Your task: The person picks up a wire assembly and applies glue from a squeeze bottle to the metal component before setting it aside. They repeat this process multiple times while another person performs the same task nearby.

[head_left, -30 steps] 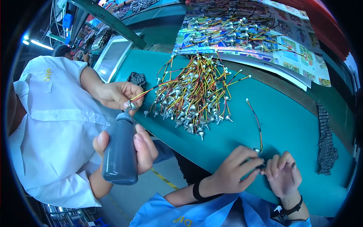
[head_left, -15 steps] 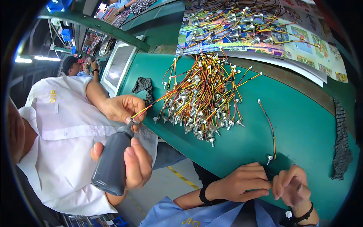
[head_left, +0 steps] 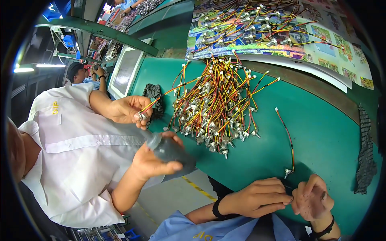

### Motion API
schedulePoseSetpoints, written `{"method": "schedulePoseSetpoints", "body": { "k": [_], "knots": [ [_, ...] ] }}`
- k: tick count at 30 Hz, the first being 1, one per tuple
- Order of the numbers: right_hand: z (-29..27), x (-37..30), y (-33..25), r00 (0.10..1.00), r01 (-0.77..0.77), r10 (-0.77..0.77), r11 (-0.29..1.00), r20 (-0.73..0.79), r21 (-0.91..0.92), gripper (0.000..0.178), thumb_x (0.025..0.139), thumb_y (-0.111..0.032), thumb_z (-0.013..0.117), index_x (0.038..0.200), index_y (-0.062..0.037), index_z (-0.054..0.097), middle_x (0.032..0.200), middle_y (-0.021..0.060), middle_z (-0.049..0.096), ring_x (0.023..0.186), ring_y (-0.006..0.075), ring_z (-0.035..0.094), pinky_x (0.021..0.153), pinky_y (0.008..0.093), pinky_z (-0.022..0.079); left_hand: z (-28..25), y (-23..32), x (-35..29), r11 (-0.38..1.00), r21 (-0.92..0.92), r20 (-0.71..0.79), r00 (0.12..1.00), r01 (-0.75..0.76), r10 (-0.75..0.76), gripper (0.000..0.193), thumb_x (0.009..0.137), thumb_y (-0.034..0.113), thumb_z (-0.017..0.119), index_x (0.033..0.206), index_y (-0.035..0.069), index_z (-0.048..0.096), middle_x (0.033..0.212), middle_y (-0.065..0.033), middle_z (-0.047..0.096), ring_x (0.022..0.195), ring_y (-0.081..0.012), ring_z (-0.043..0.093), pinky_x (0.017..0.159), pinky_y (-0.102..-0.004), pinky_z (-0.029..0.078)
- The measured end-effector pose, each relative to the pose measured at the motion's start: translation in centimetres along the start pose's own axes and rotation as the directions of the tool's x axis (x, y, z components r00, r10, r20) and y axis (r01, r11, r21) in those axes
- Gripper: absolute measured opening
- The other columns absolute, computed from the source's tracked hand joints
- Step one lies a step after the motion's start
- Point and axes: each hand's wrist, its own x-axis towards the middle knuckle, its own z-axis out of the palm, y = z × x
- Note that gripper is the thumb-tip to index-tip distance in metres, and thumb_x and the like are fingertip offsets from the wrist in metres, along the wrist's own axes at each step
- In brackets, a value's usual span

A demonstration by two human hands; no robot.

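Observation:
My left hand [head_left: 257, 196] is at the table's near edge, fingers curled and pressed together, their tips meeting those of my right hand [head_left: 314, 199]. My right palm faces up, smudged dark, with its fingers bent in. Whatever may be between the fingertips is too small to make out. Just beyond them lies a single potentiometer [head_left: 287, 172], its red, yellow and black wire lead [head_left: 286, 130] stretching away to a small white plug. Farther back is a heap of similar wired potentiometers [head_left: 213, 108].
At left, a co-worker in a white shirt [head_left: 76, 140] holds a wired potentiometer [head_left: 140, 115] and a grey bottle [head_left: 173, 154]. More leads lie on a printed sheet [head_left: 321, 60] at the back. Dark ribbed strips [head_left: 364, 148] lie on the green table [head_left: 257, 156].
The co-worker's bottle has swung right and tipped, away from the potentiometer in their other hand. My own hands have hardly moved.

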Motion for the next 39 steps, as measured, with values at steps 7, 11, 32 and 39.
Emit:
{"method": "schedulePoseSetpoints", "body": {
  "k": [7,11,32,39],
  "knots": [
    [0.1,-0.4,0.1,0.997,-0.021,0.016,0.998,0.073,0.064,0.041,0.092,-0.035,0.061,0.098,0.0034,0.048,0.082,0.0195,0.055,0.071,0.0314,0.059,0.062,0.0392,0.051,-0.2,-0.3,-0.5,0.999,-0.053,0.038,0.999,-0.006,0.008,0.021,0.085,0.002,0.071,0.103,-0.006,0.066,0.086,-0.0141,0.066,0.076,-0.0296,0.062,0.068,-0.0389,0.05],
    [0.2,-0.4,0.2,0.997,-0.035,0.035,0.999,0.072,-0.001,0.042,0.092,-0.038,0.061,0.095,0.0016,0.045,0.078,0.0198,0.055,0.067,0.0332,0.06,0.06,0.0397,0.052,-0.2,-0.2,-0.7,0.999,-0.051,0.037,0.999,0.014,-0.012,0.017,0.086,0.002,0.07,0.101,-0.005,0.067,0.082,-0.0125,0.066,0.073,-0.0284,0.061,0.066,-0.038,0.049],
    [0.0,-0.8,0.6,0.998,-0.056,0.048,0.972,0.041,0.23,0.046,0.097,-0.045,0.05,0.104,0.0005,0.046,0.081,0.0205,0.055,0.065,0.0321,0.057,0.077,0.0476,0.05,0.1,0.3,-0.5,1.0,0.023,0.014,1.0,-0.011,0.011,0.016,0.086,-0.001,0.068,0.101,-0.006,0.065,0.078,-0.0137,0.06,0.069,-0.0278,0.057,0.062,-0.0378,0.047],
    [-0.5,-1.0,0.4,0.998,-0.061,0.066,0.916,0.001,0.397,0.047,0.098,-0.045,0.048,0.108,0.0007,0.046,0.081,0.0212,0.055,0.067,0.032,0.056,0.088,0.052,0.049,0.1,0.6,-0.3,1.0,0.014,0.054,0.999,0.001,-0.002,0.023,0.084,-0.003,0.069,0.106,-0.008,0.064,0.081,-0.0162,0.06,0.072,-0.0295,0.058,0.064,-0.0385,0.048]
  ]
}}
